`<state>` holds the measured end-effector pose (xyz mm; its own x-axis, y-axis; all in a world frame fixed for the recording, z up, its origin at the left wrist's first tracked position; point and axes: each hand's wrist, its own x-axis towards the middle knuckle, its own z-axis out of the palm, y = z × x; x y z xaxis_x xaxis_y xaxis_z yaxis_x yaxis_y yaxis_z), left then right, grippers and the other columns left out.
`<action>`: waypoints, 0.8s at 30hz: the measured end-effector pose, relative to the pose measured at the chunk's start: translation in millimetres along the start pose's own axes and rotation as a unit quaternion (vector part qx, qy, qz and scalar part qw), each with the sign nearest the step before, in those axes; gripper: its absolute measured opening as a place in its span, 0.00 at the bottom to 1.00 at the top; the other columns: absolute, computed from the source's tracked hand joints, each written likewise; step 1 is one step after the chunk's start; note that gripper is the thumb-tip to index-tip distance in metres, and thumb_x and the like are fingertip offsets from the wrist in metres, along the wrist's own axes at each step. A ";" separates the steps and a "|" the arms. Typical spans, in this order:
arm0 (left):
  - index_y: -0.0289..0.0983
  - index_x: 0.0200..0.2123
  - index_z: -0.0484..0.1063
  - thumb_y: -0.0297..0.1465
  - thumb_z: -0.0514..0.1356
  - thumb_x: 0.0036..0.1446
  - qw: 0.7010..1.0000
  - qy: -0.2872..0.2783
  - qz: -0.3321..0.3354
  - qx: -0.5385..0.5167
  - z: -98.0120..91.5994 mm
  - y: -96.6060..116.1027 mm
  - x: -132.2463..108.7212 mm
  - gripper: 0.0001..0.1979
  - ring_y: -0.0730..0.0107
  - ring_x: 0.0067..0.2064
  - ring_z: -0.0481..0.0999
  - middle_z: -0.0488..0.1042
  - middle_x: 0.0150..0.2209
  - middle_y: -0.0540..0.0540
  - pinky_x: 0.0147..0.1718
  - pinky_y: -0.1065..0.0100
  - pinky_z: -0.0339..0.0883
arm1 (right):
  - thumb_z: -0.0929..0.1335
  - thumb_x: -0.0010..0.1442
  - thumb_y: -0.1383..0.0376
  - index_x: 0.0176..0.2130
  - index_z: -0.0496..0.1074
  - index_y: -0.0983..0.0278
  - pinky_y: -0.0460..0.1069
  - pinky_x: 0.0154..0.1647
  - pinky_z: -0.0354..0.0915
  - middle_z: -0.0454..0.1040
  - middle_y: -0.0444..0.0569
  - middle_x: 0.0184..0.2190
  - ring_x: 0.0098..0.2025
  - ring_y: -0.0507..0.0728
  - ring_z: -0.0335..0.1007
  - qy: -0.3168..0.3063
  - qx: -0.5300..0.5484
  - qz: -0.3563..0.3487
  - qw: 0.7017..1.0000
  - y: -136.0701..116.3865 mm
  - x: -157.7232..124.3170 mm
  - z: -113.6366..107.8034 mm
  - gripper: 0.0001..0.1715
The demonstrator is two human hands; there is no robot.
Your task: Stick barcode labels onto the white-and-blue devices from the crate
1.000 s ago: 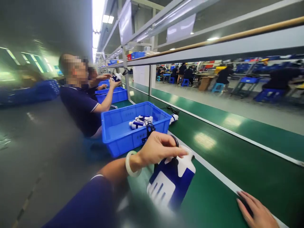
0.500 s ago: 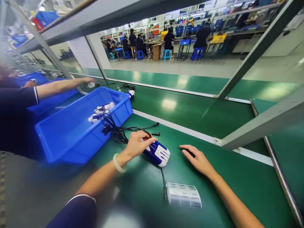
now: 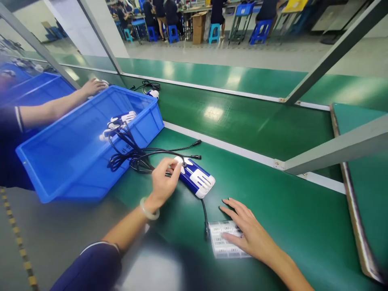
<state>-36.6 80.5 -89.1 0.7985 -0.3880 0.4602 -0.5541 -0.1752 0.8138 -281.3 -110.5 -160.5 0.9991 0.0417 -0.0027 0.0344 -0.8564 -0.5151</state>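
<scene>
My left hand [image 3: 163,182] pinches the near end of a blue and white device [image 3: 195,178] that lies flat on the green table, with black cables [image 3: 142,157] trailing from it. My right hand [image 3: 245,232] lies open, fingers spread, on a sheet of white barcode labels [image 3: 220,244] just in front of the device. A black cable end [image 3: 206,226] runs from the device toward the labels.
A blue bin [image 3: 75,149] with two more devices [image 3: 118,123] stands tilted at the left. A co-worker's arm [image 3: 57,107] reaches past it. A green conveyor belt [image 3: 242,117] runs behind, with metal frame posts [image 3: 333,147] on the right. People sit at far benches.
The camera tilted down. My right hand came back toward me onto the label sheet. My left hand slid to the device's end and pinched it.
</scene>
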 end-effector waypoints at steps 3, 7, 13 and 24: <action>0.35 0.26 0.65 0.26 0.59 0.58 0.999 -0.013 0.042 0.005 -4.3 3.8 -40.5 0.08 0.76 0.28 0.63 0.65 0.25 0.51 0.28 0.72 0.59 | 0.67 0.65 0.54 0.59 0.60 0.60 0.68 0.57 0.58 0.52 0.57 0.64 0.65 0.69 0.43 -0.005 -0.013 -0.018 1.000 -5.2 -1.6 2.5 0.27; 0.35 0.33 0.70 0.30 0.59 0.59 0.960 -0.278 0.008 0.019 2.9 8.2 -86.0 0.05 0.72 0.32 0.68 0.71 0.29 0.48 0.32 0.70 0.63 | 0.67 0.65 0.55 0.49 0.66 0.59 0.67 0.57 0.59 0.52 0.56 0.64 0.66 0.68 0.42 -0.023 0.003 -0.019 1.000 -10.5 0.0 0.8 0.16; 0.35 0.43 0.71 0.37 0.60 0.58 0.922 -0.376 0.047 0.073 28.2 13.1 -111.5 0.13 0.61 0.44 0.67 0.72 0.41 0.43 0.45 0.59 0.64 | 0.64 0.67 0.55 0.55 0.60 0.60 0.66 0.56 0.59 0.52 0.58 0.64 0.66 0.66 0.43 0.000 0.020 -0.025 0.999 -14.3 -3.9 7.1 0.20; 0.34 0.48 0.65 0.52 0.58 0.56 0.875 -0.432 0.137 0.168 45.1 7.0 -130.0 0.28 0.50 0.56 0.59 0.65 0.53 0.37 0.52 0.49 0.59 | 0.63 0.69 0.56 0.58 0.58 0.61 0.67 0.57 0.60 0.50 0.59 0.65 0.66 0.67 0.43 0.045 0.006 -0.015 0.999 -12.2 -10.3 16.0 0.22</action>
<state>-154.9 88.9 -159.2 0.2293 -0.9713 0.0636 -0.8510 -0.1683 0.4975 -292.3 -92.2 -167.9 0.9957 0.0194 0.0901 0.0639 -0.8492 -0.5242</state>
